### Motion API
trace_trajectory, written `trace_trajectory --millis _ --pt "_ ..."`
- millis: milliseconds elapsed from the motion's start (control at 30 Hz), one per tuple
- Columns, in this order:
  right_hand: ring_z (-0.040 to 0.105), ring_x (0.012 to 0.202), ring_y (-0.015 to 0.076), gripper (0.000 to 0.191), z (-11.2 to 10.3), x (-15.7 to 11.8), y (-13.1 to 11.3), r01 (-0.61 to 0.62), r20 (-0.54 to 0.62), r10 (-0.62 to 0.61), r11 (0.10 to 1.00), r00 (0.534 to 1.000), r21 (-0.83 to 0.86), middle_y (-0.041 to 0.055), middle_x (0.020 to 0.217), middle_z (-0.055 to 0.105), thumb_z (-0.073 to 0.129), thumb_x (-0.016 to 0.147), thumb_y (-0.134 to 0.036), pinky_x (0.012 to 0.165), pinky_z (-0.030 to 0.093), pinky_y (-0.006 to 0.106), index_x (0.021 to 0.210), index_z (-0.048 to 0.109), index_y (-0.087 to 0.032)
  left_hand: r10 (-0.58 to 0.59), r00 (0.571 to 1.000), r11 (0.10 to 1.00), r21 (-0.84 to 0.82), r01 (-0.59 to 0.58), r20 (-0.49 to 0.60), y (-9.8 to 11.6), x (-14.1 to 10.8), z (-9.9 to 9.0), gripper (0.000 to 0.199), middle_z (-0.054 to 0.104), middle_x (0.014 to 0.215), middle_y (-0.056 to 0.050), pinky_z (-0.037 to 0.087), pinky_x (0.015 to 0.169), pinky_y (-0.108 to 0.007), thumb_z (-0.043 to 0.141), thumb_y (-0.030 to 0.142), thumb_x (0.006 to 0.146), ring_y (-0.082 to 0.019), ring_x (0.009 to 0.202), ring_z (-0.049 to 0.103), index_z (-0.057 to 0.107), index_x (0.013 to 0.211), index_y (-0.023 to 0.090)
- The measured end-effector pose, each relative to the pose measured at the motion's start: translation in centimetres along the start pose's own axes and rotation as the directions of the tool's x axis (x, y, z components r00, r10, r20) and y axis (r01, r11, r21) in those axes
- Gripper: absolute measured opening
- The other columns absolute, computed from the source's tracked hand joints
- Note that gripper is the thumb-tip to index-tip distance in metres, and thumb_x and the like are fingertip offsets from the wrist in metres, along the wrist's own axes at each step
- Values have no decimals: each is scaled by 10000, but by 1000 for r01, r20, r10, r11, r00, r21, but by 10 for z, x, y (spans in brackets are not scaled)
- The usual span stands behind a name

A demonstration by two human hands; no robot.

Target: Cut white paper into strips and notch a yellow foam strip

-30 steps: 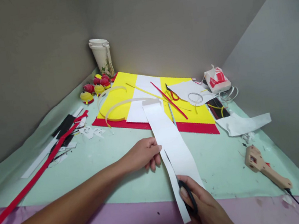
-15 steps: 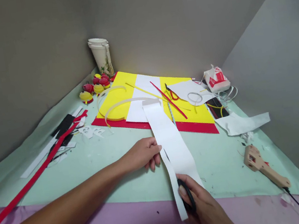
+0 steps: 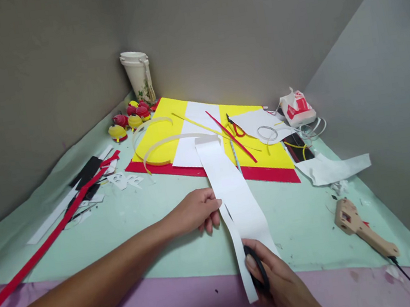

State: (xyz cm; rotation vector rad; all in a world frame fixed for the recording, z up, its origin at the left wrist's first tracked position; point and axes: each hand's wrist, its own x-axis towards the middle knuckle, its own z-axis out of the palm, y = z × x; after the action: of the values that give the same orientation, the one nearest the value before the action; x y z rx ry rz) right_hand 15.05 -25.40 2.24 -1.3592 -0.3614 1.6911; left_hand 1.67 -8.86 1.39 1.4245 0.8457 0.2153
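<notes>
A long white paper strip (image 3: 235, 190) stretches from the coloured sheets toward me, its far end curled. My left hand (image 3: 204, 210) pinches its left edge between thumb and fingers. In my right hand (image 3: 275, 274) are black-handled scissors (image 3: 260, 271), my fingers through the loops. The blades are mostly hidden by the paper; a dark tip shows in the slit along the left side. A narrow white band (image 3: 247, 280), partly cut from the sheet, hangs down left of the scissors.
Yellow, white and red sheets (image 3: 268, 167) lie behind, bearing red-handled pliers (image 3: 237, 128) and thin strips. A glue gun (image 3: 365, 229) rests at right, below a tissue pack (image 3: 297, 108). Left are a red strip (image 3: 48, 241), paper scraps, small red-yellow lanterns (image 3: 117, 132) and a white cup (image 3: 137, 76).
</notes>
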Motion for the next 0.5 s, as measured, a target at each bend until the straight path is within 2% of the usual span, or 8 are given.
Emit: trace_trajectory --millis 300,400,500 --pt "253 437 72 510 -7 2 3 -22 32 24 998 999 -66 -90 536 407 681 759 -586 410 209 193 1139 563 -267 7 1000 1000 10 -7 4 0 0 0 213 638 659 3 336 376 -188 480 393 865 -91 439 543 464 827 184" --pt "240 396 63 544 -11 4 4 -21 23 24 994 999 -108 -101 527 398 667 760 -596 393 225 197 1174 539 -269 1 1000 1000 14 -1 5 0 0 0 219 635 653 6 327 377 -189 482 400 863 -92 438 543 462 821 186" --pt "287 351 63 541 -13 5 2 13 66 0 980 998 -199 -97 518 437 621 792 -610 373 265 202 1178 525 -243 4 1000 1000 13 -4 9 0 0 0 220 634 650 6 328 384 -192 487 399 861 -91 438 541 458 814 186"
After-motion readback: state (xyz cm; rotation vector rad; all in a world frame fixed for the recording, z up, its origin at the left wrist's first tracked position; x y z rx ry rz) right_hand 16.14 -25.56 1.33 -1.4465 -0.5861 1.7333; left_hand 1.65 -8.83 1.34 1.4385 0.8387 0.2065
